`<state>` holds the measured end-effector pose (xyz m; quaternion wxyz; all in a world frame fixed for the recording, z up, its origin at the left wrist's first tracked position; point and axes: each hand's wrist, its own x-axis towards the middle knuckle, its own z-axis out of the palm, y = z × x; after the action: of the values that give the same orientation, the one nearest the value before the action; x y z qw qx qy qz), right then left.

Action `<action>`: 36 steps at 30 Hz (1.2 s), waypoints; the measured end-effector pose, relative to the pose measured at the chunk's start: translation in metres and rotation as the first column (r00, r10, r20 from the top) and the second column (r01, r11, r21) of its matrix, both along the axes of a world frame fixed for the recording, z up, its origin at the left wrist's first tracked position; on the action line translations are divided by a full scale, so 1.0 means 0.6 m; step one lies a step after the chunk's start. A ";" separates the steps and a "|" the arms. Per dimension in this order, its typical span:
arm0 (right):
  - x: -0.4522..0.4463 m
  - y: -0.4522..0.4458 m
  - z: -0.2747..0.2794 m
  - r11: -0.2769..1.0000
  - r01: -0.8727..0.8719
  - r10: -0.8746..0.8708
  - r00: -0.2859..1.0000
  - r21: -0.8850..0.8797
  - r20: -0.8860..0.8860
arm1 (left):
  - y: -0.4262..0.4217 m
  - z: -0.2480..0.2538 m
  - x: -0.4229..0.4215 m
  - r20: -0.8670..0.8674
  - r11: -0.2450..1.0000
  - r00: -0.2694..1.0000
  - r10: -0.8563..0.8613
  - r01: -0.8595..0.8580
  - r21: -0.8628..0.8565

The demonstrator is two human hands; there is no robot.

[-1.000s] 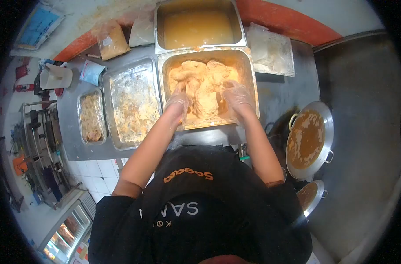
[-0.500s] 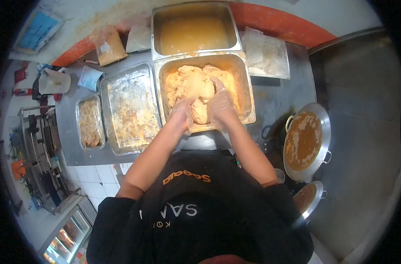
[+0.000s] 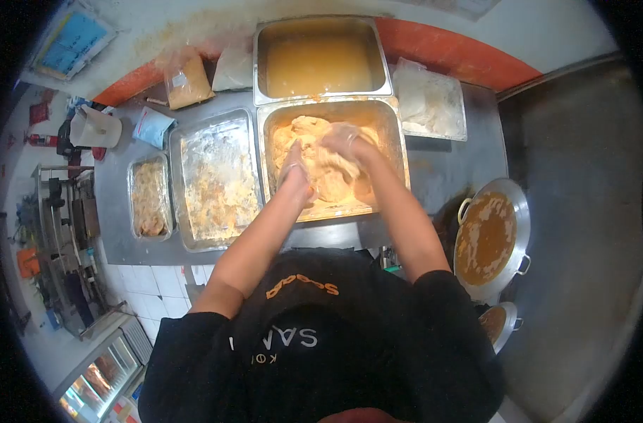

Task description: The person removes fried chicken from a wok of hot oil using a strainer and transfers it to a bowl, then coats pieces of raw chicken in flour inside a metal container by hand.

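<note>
A deep metal pan (image 3: 400, 162) holds several flour-coated pieces (image 3: 332, 185) lying in orange-tinted flour. My left hand (image 3: 294, 168), in a clear plastic glove, is at the pan's left side with its fingers extended against the coated pieces. Over the middle of the heap is my right hand (image 3: 344, 141), also gloved and blurred by motion; its fingers cannot be told apart from the flour. Directly behind this pan stands a second metal pan with yellowish liquid (image 3: 318, 65).
Left of the pan lie a large flour-smeared tray (image 3: 219, 180) and a smaller tray of coated pieces (image 3: 150, 197). Flour bags (image 3: 189, 82) rest by the wall, a white flour container (image 3: 434, 106) at the back right. Two woks of oil (image 3: 488, 236) (image 3: 493, 323) stand at the right.
My right hand has moved up and over the heap from the pan's front. My left hand has shifted slightly forward, and the pieces lie differently. The camera view has tilted a little.
</note>
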<state>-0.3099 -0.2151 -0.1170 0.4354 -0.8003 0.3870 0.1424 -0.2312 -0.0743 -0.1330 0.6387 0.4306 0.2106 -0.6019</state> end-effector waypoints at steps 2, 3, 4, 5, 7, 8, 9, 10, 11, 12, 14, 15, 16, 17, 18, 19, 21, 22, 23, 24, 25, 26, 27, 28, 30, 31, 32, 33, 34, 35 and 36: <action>-0.011 0.043 0.001 0.994 0.086 -0.073 0.984 -0.072 0.162 | -0.003 0.012 0.006 -0.073 0.998 0.997 0.031 -0.035 -0.055; -0.023 0.055 0.024 0.994 0.085 -0.074 0.985 -0.066 0.159 | -0.001 0.024 0.009 -0.076 0.998 0.997 0.031 -0.035 -0.049; -0.037 0.060 0.061 0.988 0.064 -0.038 0.982 -0.139 0.186 | 0.002 0.040 0.013 -0.057 0.997 0.998 -0.010 0.005 -0.080; -0.053 0.067 0.098 0.977 0.043 0.002 0.978 -0.210 0.209 | 0.008 0.046 0.016 -0.039 0.993 0.998 -0.049 0.044 -0.108; -0.082 0.063 0.150 0.982 0.020 -0.002 0.995 -0.186 0.095 | 0.034 -0.010 0.043 0.032 0.982 0.989 -0.145 0.148 -0.115; -0.096 0.055 0.162 0.993 -0.002 0.000 1.000 -0.119 -0.019 | 0.055 -0.008 0.046 0.147 0.943 0.932 -0.332 0.322 0.087; -0.101 0.045 0.167 0.998 -0.015 0.008 0.992 -0.054 -0.130 | 0.062 0.020 0.037 0.132 0.937 0.931 -0.342 0.326 0.127; -0.097 0.041 0.162 0.998 -0.013 0.006 0.992 -0.054 -0.128 | 0.069 0.048 0.029 0.115 0.929 0.930 -0.350 0.330 0.166; -0.092 0.037 0.147 0.985 0.123 -0.128 0.991 -0.119 -0.034 | 0.075 0.077 0.020 0.098 0.921 0.929 -0.358 0.333 0.204; -0.084 0.031 0.125 0.950 0.260 -0.252 0.965 -0.171 0.067 | 0.075 0.071 0.015 0.016 0.964 0.968 -0.250 0.247 0.102; -0.033 -0.003 -0.015 0.961 0.184 -0.110 0.939 -0.208 0.325 | 0.064 0.047 0.008 -0.069 0.989 0.987 -0.144 0.145 0.008; 0.004 -0.003 0.011 0.964 -0.061 0.105 0.981 -0.258 0.160 | 0.051 0.020 0.007 -0.036 0.999 0.999 -0.028 0.027 -0.037; 0.041 0.006 0.043 0.913 -0.307 0.315 0.949 -0.269 -0.015 | 0.040 -0.001 0.009 -0.008 0.992 0.996 0.089 -0.090 -0.089; 0.068 0.025 0.048 0.912 -0.306 0.316 0.949 -0.274 -0.009 | 0.033 -0.013 0.011 -0.002 0.991 0.996 0.091 -0.091 -0.094; 0.092 0.044 0.053 0.977 -0.058 0.047 0.997 -0.203 -0.060 | 0.024 -0.022 0.015 -0.027 0.981 0.985 0.171 -0.173 -0.091; 0.101 0.055 0.055 0.969 0.203 -0.222 0.966 -0.142 -0.131 | 0.015 -0.023 0.018 -0.057 0.964 0.967 0.249 -0.254 -0.082; 0.090 0.061 0.058 0.988 0.112 -0.122 0.989 -0.109 -0.086 | 0.007 -0.018 0.018 -0.041 0.971 0.972 0.232 -0.234 -0.052; 0.083 0.060 0.062 0.996 0.017 -0.020 0.999 -0.083 -0.035 | 0.004 -0.010 0.017 -0.040 0.973 0.973 0.228 -0.229 -0.037; 0.074 0.056 0.065 0.996 0.019 -0.023 0.999 -0.091 -0.037 | -0.001 -0.002 0.018 -0.038 0.975 0.974 0.222 -0.223 -0.021; 0.060 0.061 0.078 0.993 0.033 -0.034 0.999 -0.113 -0.014 | 0.002 0.005 0.016 -0.043 0.975 0.974 0.221 -0.222 -0.020; 0.048 0.066 0.085 0.990 0.045 -0.044 0.999 -0.136 0.012 | 0.003 0.012 0.016 -0.052 0.979 0.981 0.184 -0.188 -0.081; 0.029 0.080 0.036 0.883 0.143 -0.075 0.983 -0.446 0.167 | 0.006 0.018 0.017 -0.060 0.978 0.987 0.148 -0.155 -0.138; 0.008 0.081 0.055 0.889 0.137 -0.075 0.985 -0.437 0.156 | 0.010 0.025 0.016 -0.068 0.979 0.986 0.151 -0.159 -0.124; -0.019 0.071 0.099 0.915 0.088 -0.026 0.987 -0.393 0.160 | 0.010 0.035 0.017 0.026 0.996 0.996 0.089 -0.089 -0.018; -0.068 0.056 0.155 0.934 0.033 0.028 0.986 -0.356 0.165 | 0.008 -0.016 0.035 0.273 0.991 0.957 -0.097 0.066 0.120; -0.094 0.057 0.174 0.944 0.085 -0.024 0.981 -0.319 0.191 | 0.017 -0.024 0.039 0.271 0.991 0.958 -0.091 0.061 0.116; -0.108 0.053 0.184 0.949 0.139 -0.078 0.973 -0.283 0.218 | 0.028 -0.031 0.040 0.368 0.990 0.923 -0.110 0.068 0.125; -0.111 0.045 0.180 0.947 0.139 -0.076 0.972 -0.288 0.221 | 0.034 -0.024 0.036 0.462 0.988 0.877 -0.130 0.075 0.135; -0.113 0.038 0.167 0.933 0.222 -0.189 0.972 -0.283 0.138 | 0.037 -0.001 0.033 0.348 0.988 0.932 -0.102 0.053 0.148; -0.117 0.035 0.149 0.911 0.303 -0.301 0.952 -0.279 0.051 | 0.035 -0.015 0.032 0.348 0.987 0.931 -0.105 0.056 0.149; -0.116 0.036 0.119 0.912 0.306 -0.304 0.951 -0.275 0.048 | 0.034 -0.045 0.032 0.284 0.991 0.952 -0.117 0.093 0.097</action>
<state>-0.3797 -0.1933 -0.0454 0.3358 -0.7837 0.5223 0.0150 -0.2119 -0.0538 -0.1600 0.6115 0.5504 0.1165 -0.5565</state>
